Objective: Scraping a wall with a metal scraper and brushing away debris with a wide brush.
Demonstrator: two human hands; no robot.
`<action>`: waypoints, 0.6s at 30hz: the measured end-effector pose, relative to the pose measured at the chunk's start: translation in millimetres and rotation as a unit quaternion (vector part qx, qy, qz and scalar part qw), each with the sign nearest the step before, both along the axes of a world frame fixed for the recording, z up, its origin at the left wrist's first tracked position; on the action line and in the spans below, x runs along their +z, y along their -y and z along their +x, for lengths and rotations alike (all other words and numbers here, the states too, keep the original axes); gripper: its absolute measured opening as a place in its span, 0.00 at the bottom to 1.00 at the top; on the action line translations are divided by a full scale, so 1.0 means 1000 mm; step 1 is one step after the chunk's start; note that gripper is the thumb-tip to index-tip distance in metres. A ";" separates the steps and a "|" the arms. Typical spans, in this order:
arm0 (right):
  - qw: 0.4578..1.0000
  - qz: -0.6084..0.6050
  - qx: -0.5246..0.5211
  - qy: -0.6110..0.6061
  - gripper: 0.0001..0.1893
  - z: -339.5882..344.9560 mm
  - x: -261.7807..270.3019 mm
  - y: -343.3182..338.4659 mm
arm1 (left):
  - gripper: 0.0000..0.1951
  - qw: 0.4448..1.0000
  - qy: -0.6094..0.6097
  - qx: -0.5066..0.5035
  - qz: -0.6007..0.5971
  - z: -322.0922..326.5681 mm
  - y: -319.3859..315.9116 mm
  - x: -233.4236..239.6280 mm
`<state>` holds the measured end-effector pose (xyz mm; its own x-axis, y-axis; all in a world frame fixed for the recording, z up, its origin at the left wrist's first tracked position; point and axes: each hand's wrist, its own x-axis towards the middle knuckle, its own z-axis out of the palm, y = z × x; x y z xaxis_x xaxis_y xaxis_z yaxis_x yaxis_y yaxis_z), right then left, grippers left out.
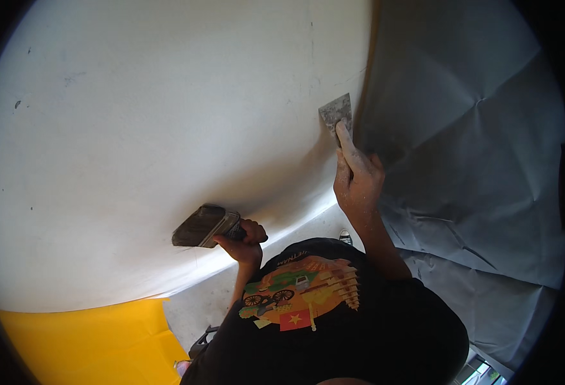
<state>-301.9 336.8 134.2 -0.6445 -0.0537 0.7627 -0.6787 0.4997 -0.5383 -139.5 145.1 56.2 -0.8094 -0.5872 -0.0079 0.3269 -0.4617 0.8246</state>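
My right hand [359, 173] grips a putty knife [338, 113] with a stained metal blade, its index finger stretched along the blade. The blade lies at or close to a white wall [143, 120], near the wall's right edge; whether it touches is unclear. In my left hand [244, 243] is a wide, dark-bristled paintbrush [205, 226], its bristles pointing left in front of the lower wall. Small dark marks and chips dot the wall at the left, and a faint vertical line runs above the putty knife. Powdery white residue covers parts of my right hand.
Creased grey sheeting [475, 144] hangs along the right, beside a brown edge strip [370, 62]. A yellow sheet [90, 337] is at lower left. Below the wall are the grey floor [196, 308], a dark object [203, 341] partly hidden by my arm, and a shoe [345, 237].
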 end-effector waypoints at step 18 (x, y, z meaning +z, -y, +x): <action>0.999 0.049 0.012 -0.004 0.22 0.033 0.019 0.019 | 0.41 0.998 -0.061 -0.017 0.025 0.035 0.014 -0.003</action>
<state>-268.6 317.8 152.8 -0.6361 -0.1434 0.7582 -0.6954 0.5322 -0.4828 -104.3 130.6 53.6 -0.8258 -0.5603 0.0637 0.4066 -0.5134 0.7557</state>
